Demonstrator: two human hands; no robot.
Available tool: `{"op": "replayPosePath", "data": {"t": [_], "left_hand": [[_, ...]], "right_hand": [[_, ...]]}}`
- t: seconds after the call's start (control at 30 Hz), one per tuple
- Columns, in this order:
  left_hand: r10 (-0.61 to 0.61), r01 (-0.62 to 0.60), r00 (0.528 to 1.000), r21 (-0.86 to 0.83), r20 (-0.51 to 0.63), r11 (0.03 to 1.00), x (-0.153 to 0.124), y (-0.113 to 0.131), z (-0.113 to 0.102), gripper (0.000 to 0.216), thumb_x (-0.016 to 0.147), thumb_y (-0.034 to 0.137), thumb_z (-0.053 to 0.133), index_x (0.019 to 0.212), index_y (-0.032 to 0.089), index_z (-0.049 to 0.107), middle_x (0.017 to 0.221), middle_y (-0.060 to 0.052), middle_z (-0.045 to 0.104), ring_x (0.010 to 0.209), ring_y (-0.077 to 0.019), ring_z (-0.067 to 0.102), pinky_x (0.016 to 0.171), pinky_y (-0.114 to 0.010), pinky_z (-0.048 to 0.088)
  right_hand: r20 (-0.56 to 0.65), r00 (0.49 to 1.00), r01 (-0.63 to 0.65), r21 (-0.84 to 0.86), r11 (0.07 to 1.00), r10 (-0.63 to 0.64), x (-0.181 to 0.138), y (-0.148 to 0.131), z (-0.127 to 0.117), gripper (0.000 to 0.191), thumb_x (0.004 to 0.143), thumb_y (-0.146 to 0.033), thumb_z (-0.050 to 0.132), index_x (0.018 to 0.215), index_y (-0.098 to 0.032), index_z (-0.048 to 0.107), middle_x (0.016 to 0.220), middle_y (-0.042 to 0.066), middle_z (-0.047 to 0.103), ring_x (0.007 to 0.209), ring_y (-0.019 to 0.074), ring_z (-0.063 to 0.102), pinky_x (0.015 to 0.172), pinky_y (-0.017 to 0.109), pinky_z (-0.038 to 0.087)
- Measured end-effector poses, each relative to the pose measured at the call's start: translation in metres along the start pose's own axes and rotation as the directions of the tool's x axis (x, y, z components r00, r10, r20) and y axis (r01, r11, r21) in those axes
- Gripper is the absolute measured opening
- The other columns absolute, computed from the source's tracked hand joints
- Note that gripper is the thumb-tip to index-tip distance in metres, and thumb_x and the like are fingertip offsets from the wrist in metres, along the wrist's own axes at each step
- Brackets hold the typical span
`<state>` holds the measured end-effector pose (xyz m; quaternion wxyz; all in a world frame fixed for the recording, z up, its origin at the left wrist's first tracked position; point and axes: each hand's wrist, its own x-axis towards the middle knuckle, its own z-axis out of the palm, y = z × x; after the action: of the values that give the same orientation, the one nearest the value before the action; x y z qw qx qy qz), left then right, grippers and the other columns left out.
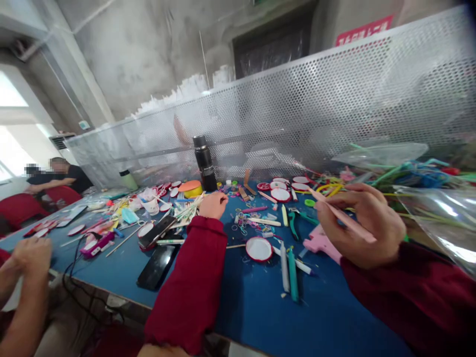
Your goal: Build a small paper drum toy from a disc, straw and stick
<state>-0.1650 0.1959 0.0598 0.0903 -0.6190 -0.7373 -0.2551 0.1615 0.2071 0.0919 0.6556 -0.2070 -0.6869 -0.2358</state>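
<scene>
My right hand (366, 225) is raised over the right side of the table, its fingers pinching a slim pale-pink pen-like tube (351, 223). The tube's narrow tip points up and left. A pink glue gun (322, 242) lies just beneath this hand. My left hand (212, 204) is curled closed near a heap of thin sticks (189, 210); whatever its fingers hold is hidden. Between the hands lie a round white disc with a red rim (259, 249), a grey tube (284, 267), a teal tube (293, 275) and teal-handled pliers (294, 225).
A black bottle (205, 163) stands by the perforated metal screen (297, 114). Two dark phones (158, 267) lie left of my left arm. Another person's hands (31, 258) are at the far left. Clear plastic packaging (439, 213) and coloured pipe cleaners crowd the right.
</scene>
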Motion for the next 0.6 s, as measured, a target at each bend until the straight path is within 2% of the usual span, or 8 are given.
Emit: {"op": "replayPosePath", "data": {"t": [0.13, 0.27, 0.4, 0.5, 0.6], "left_hand": [[-0.153, 0.148, 0.988, 0.146, 0.021, 0.978, -0.003, -0.004, 0.005, 0.019, 0.086, 0.021, 0.056, 0.091, 0.017, 0.075, 0.096, -0.014, 0.071, 0.095, -0.0261, 0.065, 0.086, -0.038, 0.049], [-0.131, 0.107, 0.985, 0.204, 0.108, 0.973, -0.008, 0.007, 0.021, 0.025, 0.082, 0.022, 0.062, 0.104, 0.023, 0.074, 0.112, -0.011, 0.068, 0.110, -0.0267, 0.060, 0.096, -0.037, 0.046], [-0.142, 0.111, 0.983, 0.233, 0.118, 0.966, -0.009, 0.015, 0.024, 0.038, 0.085, 0.017, 0.053, 0.118, 0.027, 0.068, 0.125, -0.009, 0.063, 0.120, -0.0249, 0.054, 0.101, -0.035, 0.044], [-0.252, 0.225, 0.965, 0.273, 0.068, 0.935, -0.007, 0.008, 0.019, 0.038, 0.090, 0.014, 0.043, 0.121, 0.018, 0.065, 0.125, -0.015, 0.061, 0.121, -0.0281, 0.054, 0.101, -0.041, 0.044], [-0.371, 0.345, 0.928, 0.301, 0.034, 0.889, -0.006, -0.007, 0.014, 0.040, 0.095, 0.013, 0.033, 0.123, 0.011, 0.062, 0.124, -0.022, 0.060, 0.118, -0.0303, 0.056, 0.097, -0.044, 0.046]], "right_hand": [[0.093, 0.991, 0.085, 0.090, 0.992, -0.093, 0.003, -0.002, -0.001, 0.016, 0.076, -0.016, 0.070, 0.082, -0.022, 0.057, 0.065, -0.003, 0.066, 0.057, 0.0148, 0.061, 0.085, 0.038, 0.052], [0.159, 0.976, 0.122, 0.174, 0.977, -0.150, 0.001, -0.007, 0.000, 0.014, 0.078, -0.018, 0.070, 0.083, -0.021, 0.057, 0.068, 0.000, 0.070, 0.054, 0.0159, 0.063, 0.088, 0.043, 0.050], [0.179, 0.970, 0.126, 0.220, 0.967, -0.167, -0.001, -0.008, 0.004, 0.013, 0.079, -0.020, 0.070, 0.085, -0.021, 0.058, 0.068, 0.001, 0.070, 0.053, 0.0168, 0.064, 0.087, 0.044, 0.050], [0.184, 0.967, 0.131, 0.227, 0.965, -0.174, -0.002, -0.008, 0.005, 0.012, 0.081, -0.022, 0.069, 0.086, -0.022, 0.058, 0.068, 0.001, 0.070, 0.055, 0.0175, 0.064, 0.087, 0.044, 0.050], [0.192, 0.966, 0.128, 0.233, 0.964, -0.175, -0.002, -0.009, 0.005, 0.012, 0.081, -0.020, 0.068, 0.086, -0.023, 0.058, 0.069, 0.001, 0.070, 0.057, 0.0175, 0.064, 0.088, 0.043, 0.050]]}}
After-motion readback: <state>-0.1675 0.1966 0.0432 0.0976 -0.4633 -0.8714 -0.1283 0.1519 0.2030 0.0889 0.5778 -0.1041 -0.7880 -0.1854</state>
